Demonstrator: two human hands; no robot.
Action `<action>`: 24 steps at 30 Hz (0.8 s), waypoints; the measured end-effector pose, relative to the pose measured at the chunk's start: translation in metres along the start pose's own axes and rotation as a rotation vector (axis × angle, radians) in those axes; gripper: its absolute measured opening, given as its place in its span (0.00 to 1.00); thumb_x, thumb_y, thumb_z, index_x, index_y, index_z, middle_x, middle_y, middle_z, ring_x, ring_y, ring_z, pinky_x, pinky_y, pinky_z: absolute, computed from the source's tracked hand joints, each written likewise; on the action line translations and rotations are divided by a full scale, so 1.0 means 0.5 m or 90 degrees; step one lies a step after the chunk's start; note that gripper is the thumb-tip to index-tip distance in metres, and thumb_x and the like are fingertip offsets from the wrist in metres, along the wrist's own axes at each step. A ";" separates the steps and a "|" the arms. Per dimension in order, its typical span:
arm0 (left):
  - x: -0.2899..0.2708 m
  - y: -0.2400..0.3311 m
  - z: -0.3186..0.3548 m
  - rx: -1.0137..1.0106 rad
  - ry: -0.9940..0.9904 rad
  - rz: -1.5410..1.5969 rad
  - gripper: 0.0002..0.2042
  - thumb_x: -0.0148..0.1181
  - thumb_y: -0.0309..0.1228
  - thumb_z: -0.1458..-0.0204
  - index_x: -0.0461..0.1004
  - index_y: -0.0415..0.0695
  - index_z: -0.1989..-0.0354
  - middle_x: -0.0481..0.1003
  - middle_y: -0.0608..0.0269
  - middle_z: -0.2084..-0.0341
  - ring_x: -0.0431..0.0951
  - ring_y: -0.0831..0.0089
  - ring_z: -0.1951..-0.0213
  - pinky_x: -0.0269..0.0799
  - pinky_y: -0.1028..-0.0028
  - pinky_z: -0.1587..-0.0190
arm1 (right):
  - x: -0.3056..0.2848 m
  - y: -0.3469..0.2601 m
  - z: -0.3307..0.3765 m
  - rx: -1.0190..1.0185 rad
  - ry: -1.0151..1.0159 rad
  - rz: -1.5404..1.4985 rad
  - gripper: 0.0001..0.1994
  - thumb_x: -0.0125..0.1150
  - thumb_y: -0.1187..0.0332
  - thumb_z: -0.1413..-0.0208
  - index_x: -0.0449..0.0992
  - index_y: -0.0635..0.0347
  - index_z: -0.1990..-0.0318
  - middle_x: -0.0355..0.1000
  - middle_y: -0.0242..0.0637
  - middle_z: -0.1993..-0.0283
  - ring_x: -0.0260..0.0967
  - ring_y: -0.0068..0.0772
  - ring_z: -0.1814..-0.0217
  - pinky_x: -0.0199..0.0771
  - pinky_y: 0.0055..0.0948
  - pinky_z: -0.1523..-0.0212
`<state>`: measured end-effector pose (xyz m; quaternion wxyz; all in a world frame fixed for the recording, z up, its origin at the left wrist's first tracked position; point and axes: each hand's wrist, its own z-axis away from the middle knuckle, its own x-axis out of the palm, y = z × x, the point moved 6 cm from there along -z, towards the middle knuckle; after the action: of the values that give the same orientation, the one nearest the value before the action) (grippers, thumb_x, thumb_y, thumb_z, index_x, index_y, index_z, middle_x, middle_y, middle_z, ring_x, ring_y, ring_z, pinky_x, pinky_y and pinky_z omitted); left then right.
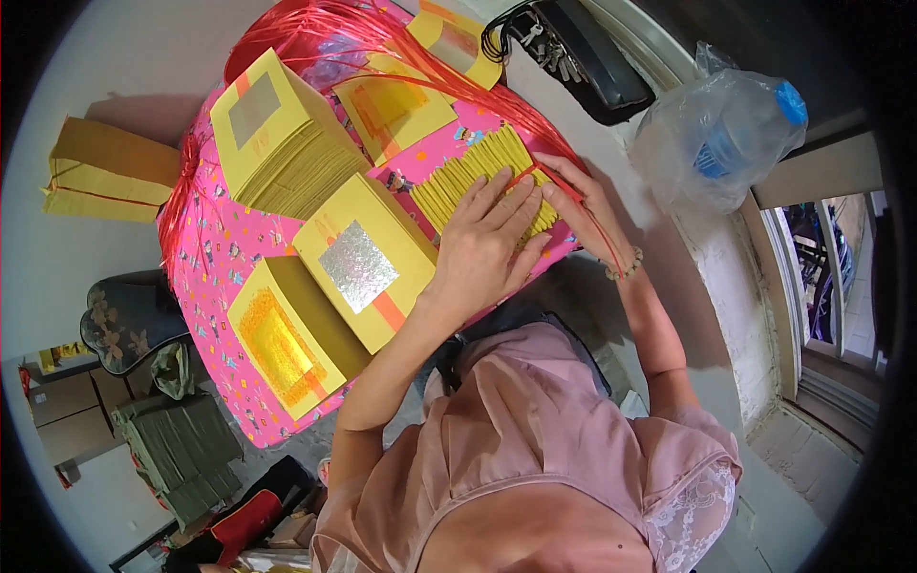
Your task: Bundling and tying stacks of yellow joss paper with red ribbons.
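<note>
A row of folded yellow papers (pixel 454 188), standing on edge, lies at the right side of the pink table. My left hand (pixel 485 239) rests flat across it, fingers stretched toward a red plastic string (pixel 522 176) that runs over the papers. At the right end of the row, my right hand (pixel 585 205) pinches the string between thumb and fingers. The string's tail hangs along that palm toward the beaded bracelet (pixel 626 265) on my wrist. My fingers hide part of the row and of the string.
Stacks of yellow paper, one with a silver square (pixel 358 265) and one with a gold square (pixel 279 346), stand on the patterned pink tablecloth (pixel 215 334). Long red strings (pixel 449 62) cross the far edge. A black bag with keys (pixel 583 57) and a bagged plastic bottle (pixel 735 134) sit at the right.
</note>
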<state>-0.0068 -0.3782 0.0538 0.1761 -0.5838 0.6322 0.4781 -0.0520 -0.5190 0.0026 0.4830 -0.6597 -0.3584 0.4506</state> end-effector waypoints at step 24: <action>-0.042 -0.109 -0.012 -0.166 -0.063 -0.052 0.23 0.52 0.38 0.41 0.67 0.39 0.41 0.64 0.43 0.40 0.63 0.48 0.37 0.51 0.52 0.34 | 0.023 -0.005 -0.004 0.013 -0.005 -0.030 0.25 0.55 0.65 0.38 0.62 0.67 0.37 0.65 0.42 0.39 0.60 0.31 0.36 0.57 0.29 0.36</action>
<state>0.0500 -0.3635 0.0512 0.1488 -0.6026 0.5312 0.5767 -0.0464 -0.5083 0.0023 0.4991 -0.6443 -0.3712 0.4450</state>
